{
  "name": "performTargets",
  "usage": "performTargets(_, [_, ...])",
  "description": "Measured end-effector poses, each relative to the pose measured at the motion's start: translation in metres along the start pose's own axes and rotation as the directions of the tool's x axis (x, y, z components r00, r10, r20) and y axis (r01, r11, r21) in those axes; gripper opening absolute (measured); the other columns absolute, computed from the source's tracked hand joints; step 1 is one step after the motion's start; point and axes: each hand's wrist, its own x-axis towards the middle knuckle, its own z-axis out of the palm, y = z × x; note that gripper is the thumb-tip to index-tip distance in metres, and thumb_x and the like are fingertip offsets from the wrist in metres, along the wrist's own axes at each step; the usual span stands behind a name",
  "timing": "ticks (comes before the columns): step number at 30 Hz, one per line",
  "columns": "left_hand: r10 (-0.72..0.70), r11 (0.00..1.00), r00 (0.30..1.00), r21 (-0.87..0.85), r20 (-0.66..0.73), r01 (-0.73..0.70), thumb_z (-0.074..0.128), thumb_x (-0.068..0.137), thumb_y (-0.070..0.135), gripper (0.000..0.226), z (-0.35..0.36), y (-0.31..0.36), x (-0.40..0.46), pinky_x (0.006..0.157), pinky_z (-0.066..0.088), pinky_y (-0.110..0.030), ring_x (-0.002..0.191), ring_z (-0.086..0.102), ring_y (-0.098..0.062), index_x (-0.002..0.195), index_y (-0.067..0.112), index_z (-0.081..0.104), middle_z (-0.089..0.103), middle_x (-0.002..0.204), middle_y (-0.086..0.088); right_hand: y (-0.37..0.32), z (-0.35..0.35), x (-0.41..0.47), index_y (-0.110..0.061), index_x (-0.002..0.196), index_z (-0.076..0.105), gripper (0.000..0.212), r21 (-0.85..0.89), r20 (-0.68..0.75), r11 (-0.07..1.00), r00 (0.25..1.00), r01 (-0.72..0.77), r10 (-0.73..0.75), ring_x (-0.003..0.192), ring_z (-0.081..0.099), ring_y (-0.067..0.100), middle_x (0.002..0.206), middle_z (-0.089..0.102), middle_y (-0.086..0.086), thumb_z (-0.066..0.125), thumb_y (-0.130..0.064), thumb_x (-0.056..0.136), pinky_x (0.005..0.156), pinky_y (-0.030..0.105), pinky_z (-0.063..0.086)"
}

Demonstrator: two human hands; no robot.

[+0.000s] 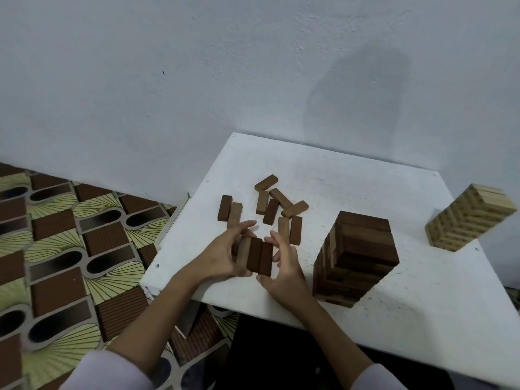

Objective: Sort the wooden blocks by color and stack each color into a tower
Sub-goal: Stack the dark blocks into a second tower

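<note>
Hands: I see both over the near left part of the white table (351, 192), closed in on one small bundle of blocks.
Left hand (216, 260): fingers curled round the left side of the bundle, thumb along its near edge, index finger reaching over the far end.
Right hand (284, 266): fingers curled against the bundle's right side, thumb under its near end; the grip is clamped on from both sides.
Held blocks (254, 256): three side by side, long edges touching; the left one is lighter brown, the other two dark brown. I cannot tell whether they rest on the table or are lifted just off it.
Loose blocks (277, 205): a scatter of brown pieces lying flat beyond my hands, some light, some dark, several overlapping or touching at odd angles.
Left pair (230, 211): one dark and one lighter block lying beside each other, just past the left fingertips.
Dark tower (357, 257): a tall stack of dark brown blocks in crossed layers, standing to the right of my hands, apart from them; some lighter pieces show in its left face.
Pale tower (467, 218): a stack of light, yellowish blocks at the far right edge of the table, well apart from the dark one.
Floor (70, 249): patterned brown and cream covering to the left of the table.
Wall (197, 80): plain pale surface behind.
Sleeves: pale cuffs at both forearms along the bottom edge.
</note>
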Motion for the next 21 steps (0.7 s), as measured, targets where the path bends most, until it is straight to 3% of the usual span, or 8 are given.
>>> performTargets(7, [-0.015, 0.999, 0.998, -0.046, 0.060, 0.018, 0.081, 0.063, -0.002, 0.091, -0.001, 0.000, -0.002, 0.076, 0.046, -0.008, 0.098, 0.050, 0.009, 0.135, 0.033, 0.037, 0.050, 0.115, 0.010, 0.001, 0.002, 0.002, -0.034, 0.136, 0.021, 0.087, -0.036, 0.002, 0.999, 1.000, 0.020, -0.019, 0.116, 0.038, 0.012, 0.129, 0.039, -0.005, 0.072, -0.003, 0.072, 0.092, 0.004, 0.032])
performTargets(11, [-0.007, 1.000, 0.997, -0.025, 0.079, 0.009, 0.082, 0.063, 0.000, 0.097, -0.001, -0.001, -0.002, 0.077, 0.044, -0.007, 0.100, 0.048, 0.010, 0.139, 0.030, 0.031, 0.048, 0.119, 0.006, 0.001, 0.002, 0.002, -0.026, 0.144, 0.020, 0.092, -0.072, 0.040, 0.997, 0.999, -0.005, 0.008, 0.122, 0.033, 0.013, 0.130, 0.036, -0.013, 0.075, -0.012, 0.072, 0.105, 0.031, 0.035])
performTargets(13, [-0.014, 1.000, 0.996, -0.022, 0.083, 0.016, 0.083, 0.063, 0.001, 0.099, -0.002, 0.000, -0.002, 0.077, 0.044, -0.007, 0.100, 0.048, 0.011, 0.141, 0.028, 0.030, 0.048, 0.118, 0.006, -0.003, 0.001, 0.003, -0.023, 0.145, 0.022, 0.090, -0.092, 0.057, 0.996, 0.998, -0.017, 0.023, 0.124, 0.032, 0.013, 0.134, 0.037, -0.010, 0.075, -0.015, 0.073, 0.105, 0.036, 0.035])
performTargets(18, [-0.045, 0.999, 0.997, -0.002, 0.059, 0.045, 0.084, 0.061, 0.003, 0.099, -0.003, 0.002, -0.003, 0.076, 0.047, -0.008, 0.100, 0.053, 0.001, 0.140, 0.032, 0.031, 0.050, 0.113, 0.012, -0.012, -0.005, 0.011, -0.014, 0.141, 0.033, 0.087, -0.096, 0.090, 0.991, 0.991, -0.089, 0.097, 0.107, 0.040, 0.012, 0.134, 0.041, 0.000, 0.080, -0.012, 0.069, 0.098, 0.030, 0.039])
performTargets(21, [-0.047, 0.999, 0.997, 0.022, 0.058, 0.046, 0.085, 0.059, 0.003, 0.102, -0.008, 0.006, -0.005, 0.075, 0.049, -0.012, 0.098, 0.054, -0.006, 0.136, 0.040, 0.029, 0.050, 0.111, 0.015, -0.018, -0.002, 0.015, -0.014, 0.142, 0.032, 0.096, -0.099, 0.091, 0.987, 0.986, -0.127, 0.136, 0.117, 0.044, 0.018, 0.126, 0.043, 0.000, 0.084, -0.012, 0.061, 0.100, 0.036, 0.041])
